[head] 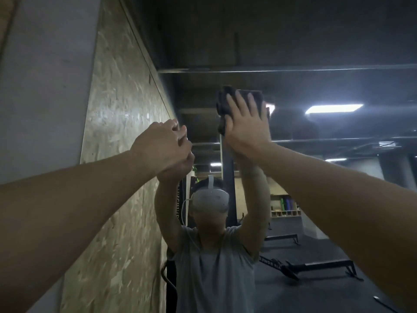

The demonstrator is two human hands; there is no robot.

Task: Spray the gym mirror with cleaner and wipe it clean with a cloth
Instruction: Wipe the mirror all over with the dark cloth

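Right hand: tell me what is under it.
A dark cloth lies under the right hand, pressed flat against the mirror by straight fingers. The glass directly beneath the cloth is covered, so its state cannot be seen.

Legible text is scarce. White capital lettering runs along the dark bar of a floor frame (274, 264) reflected low in the mirror (316, 53); it appears reversed, as expected in a reflection, and only a fragment resembling "POWER" can be made out, the remaining letters being too small and blurred to read. A dark vertical banner (182, 199), reflected beside the person's raised arm, carries pale letters stacked along its length; they are mirrored, partly hidden by the arm, and cannot be read. No other words, brand marks, numbers or signs are readable on the chipboard wall (117, 154).
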